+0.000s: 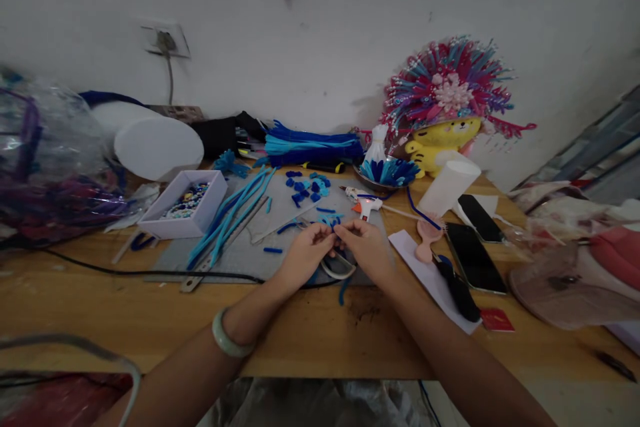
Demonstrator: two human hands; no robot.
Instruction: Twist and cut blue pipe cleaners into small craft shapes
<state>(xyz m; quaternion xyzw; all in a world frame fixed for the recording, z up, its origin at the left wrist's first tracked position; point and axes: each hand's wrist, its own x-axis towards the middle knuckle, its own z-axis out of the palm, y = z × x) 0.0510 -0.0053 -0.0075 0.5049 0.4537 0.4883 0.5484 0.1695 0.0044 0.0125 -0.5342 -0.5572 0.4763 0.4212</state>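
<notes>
My left hand (304, 255) and my right hand (369, 251) meet over the grey mat (175, 255), fingertips pinched together. Between them shows a small bit of blue pipe cleaner (333, 229), mostly hidden by the fingers. Just beyond lie short light-blue pieces (329, 219) and a dark-blue cut piece (273, 251). Pliers or scissors with pale curved handles (341, 271) rest under my hands, partly covered. Behind my right hand stands a white glue gun (369, 205) with an orange part. Several small blue curled pieces (306, 187) are scattered farther back on the mat.
Long light-blue pipe cleaners (233, 210) and a metal ruler (200, 273) lie left, beside a white box of beads (200, 213). A black cable (150, 273) crosses the front. Rightward are a pink comb (426, 240), phones (475, 259) and a decorated headdress (447, 83) on a yellow plush toy.
</notes>
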